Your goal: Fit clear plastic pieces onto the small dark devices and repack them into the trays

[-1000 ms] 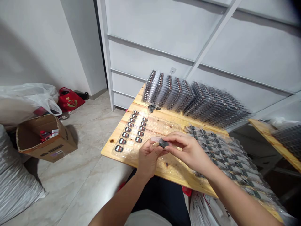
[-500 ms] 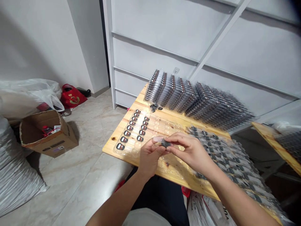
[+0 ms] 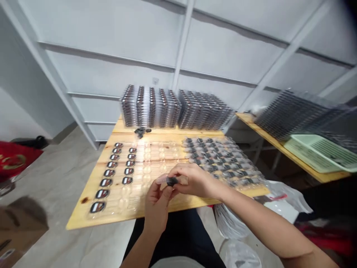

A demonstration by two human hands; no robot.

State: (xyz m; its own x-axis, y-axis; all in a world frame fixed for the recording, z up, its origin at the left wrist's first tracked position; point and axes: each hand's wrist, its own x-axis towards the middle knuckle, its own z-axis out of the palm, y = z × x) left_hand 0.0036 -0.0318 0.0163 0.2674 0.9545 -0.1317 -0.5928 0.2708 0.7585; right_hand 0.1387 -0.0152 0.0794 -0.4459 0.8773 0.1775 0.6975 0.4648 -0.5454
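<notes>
The one head-worn camera looks forward and down from just above the person's lap, close over the left hand (image 3: 156, 203) and right hand (image 3: 195, 182), across the wooden table (image 3: 80, 217) towards the stacked blister trays (image 3: 167, 108) and white panelled wall (image 3: 111, 33).

Seen from above, the left forearm (image 3: 139, 249) rises from the frame's lower edge, its left hand (image 3: 156, 201) held upright with fingers pointing up. The right forearm (image 3: 264, 227) angles in from the lower right, wrist bent, right hand (image 3: 196, 182) palm down. Both hands' fingertips (image 3: 159, 188) meet in a tight pinch.
</notes>
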